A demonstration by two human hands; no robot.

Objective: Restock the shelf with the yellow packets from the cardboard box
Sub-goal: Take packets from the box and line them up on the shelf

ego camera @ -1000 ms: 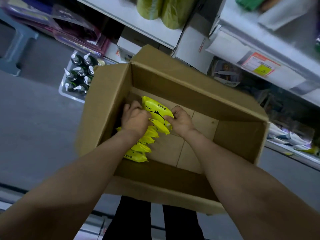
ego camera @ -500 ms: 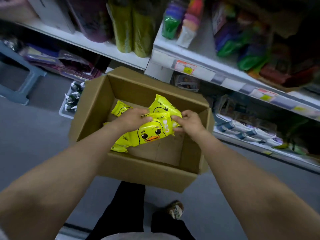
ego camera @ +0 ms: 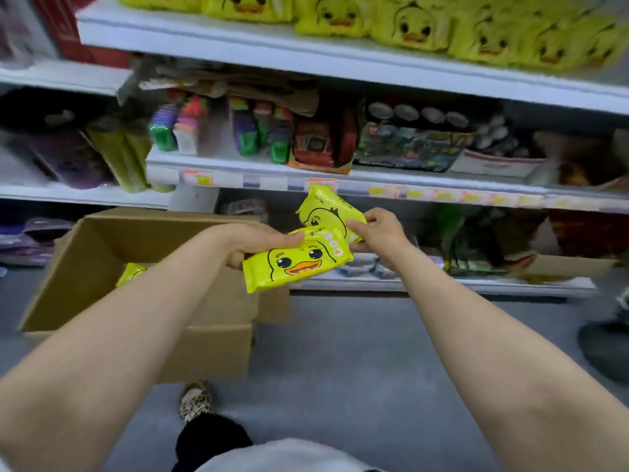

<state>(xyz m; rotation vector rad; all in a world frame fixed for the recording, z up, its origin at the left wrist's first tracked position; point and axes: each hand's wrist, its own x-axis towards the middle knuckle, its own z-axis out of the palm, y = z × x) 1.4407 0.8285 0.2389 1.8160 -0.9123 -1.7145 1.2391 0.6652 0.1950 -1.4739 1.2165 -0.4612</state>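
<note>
My left hand [ego camera: 253, 242] grips a stack of yellow duck-face packets [ego camera: 299, 264], held flat with the duck face up, just right of the cardboard box [ego camera: 102, 267]. My right hand [ego camera: 377, 231] pinches a second yellow packet [ego camera: 328, 212] that tilts upward behind the stack. Another yellow packet [ego camera: 131, 272] lies inside the box on the floor at the left. A row of the same yellow packets [ego camera: 408, 25] stands on the top shelf [ego camera: 238, 46] above.
White shelves [ego camera: 340, 178] full of mixed coloured goods face me, with price tags along their edges. Grey floor [ego camera: 340, 352] lies between me and the shelving. A dark object [ego camera: 602, 345] sits on the floor at the far right. My shoe [ego camera: 195, 400] is below the box.
Both hands lifted the yellow packets out of the box and moved them up and to the right. My view rose from the box to the shelves, bringing the top shelf into sight.
</note>
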